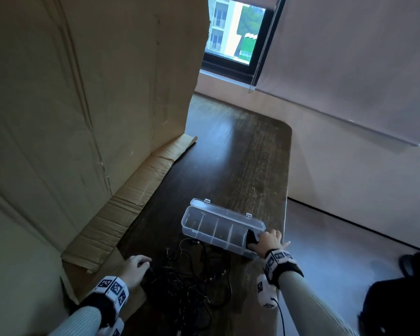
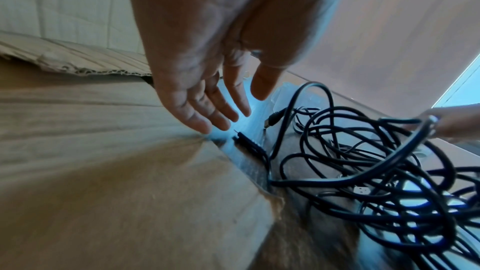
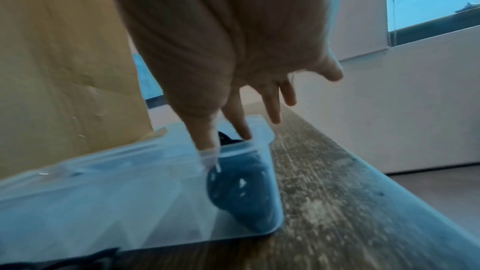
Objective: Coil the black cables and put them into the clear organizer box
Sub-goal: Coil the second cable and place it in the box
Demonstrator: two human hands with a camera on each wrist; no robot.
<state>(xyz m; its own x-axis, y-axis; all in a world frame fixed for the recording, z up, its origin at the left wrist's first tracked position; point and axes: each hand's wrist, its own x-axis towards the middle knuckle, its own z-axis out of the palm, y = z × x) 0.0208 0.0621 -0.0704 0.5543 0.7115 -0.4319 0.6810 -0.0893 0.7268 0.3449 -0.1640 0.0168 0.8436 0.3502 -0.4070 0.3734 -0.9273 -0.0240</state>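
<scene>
A clear organizer box [image 1: 214, 223] lies open on the dark wooden table [image 1: 240, 154], lid tipped back. Its right end compartment holds a coiled black cable [image 1: 250, 238], seen through the wall in the right wrist view [image 3: 239, 190]. My right hand [image 1: 268, 240] is over that end. Thumb and index finger [image 3: 239, 124] reach straight down into the compartment against the coil, and the other fingers are spread. A tangle of loose black cables [image 1: 192, 282] lies on the table nearer to me. My left hand [image 1: 140, 264] hovers at its left edge, fingers [image 2: 221, 114] relaxed and holding nothing.
A tall cardboard sheet [image 1: 83, 93] stands along the left, with its folded flap [image 1: 121, 202] lying on the table. The table's right edge [image 1: 286, 190] runs just beyond the box. A dark object [image 1: 398, 299] sits on the floor at the lower right.
</scene>
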